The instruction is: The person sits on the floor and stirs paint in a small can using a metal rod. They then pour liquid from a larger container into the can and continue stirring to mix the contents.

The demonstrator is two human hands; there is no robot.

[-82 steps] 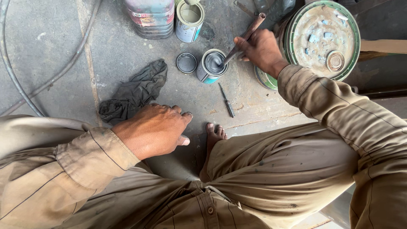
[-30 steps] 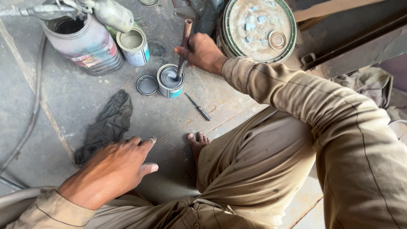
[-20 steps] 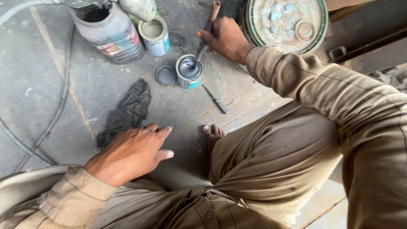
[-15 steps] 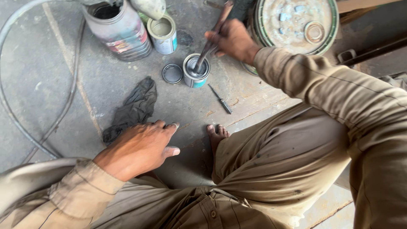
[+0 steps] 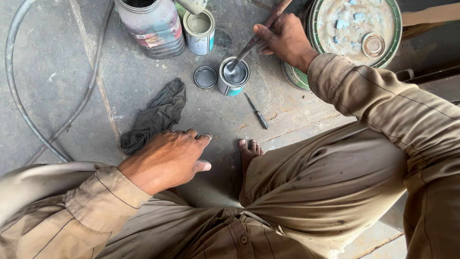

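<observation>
The big round paint bucket lid [image 5: 354, 31] sits just behind the right hand [image 5: 282, 41]. A tall plastic jar [image 5: 151, 26] and a bigger open can [image 5: 200, 31] stand well off to the side of those fingers. A dark rag [image 5: 155, 115] lies just past the left hand [image 5: 165, 160], whose fingers are spread flat on the floor [image 5: 57, 96], holding nothing. The small paint can [image 5: 234, 76] stands just below the right fingers, which are closed around a stick [image 5: 256, 41] dipped in it. Its round lid [image 5: 205, 77] lies beside it, a little screwdriver [image 5: 257, 111] nearby

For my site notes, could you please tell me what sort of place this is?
Probably a workshop floor used for painting: a small paint tin being stirred with a stick, a stained bucket lid, and a dirty rag on concrete.
</observation>
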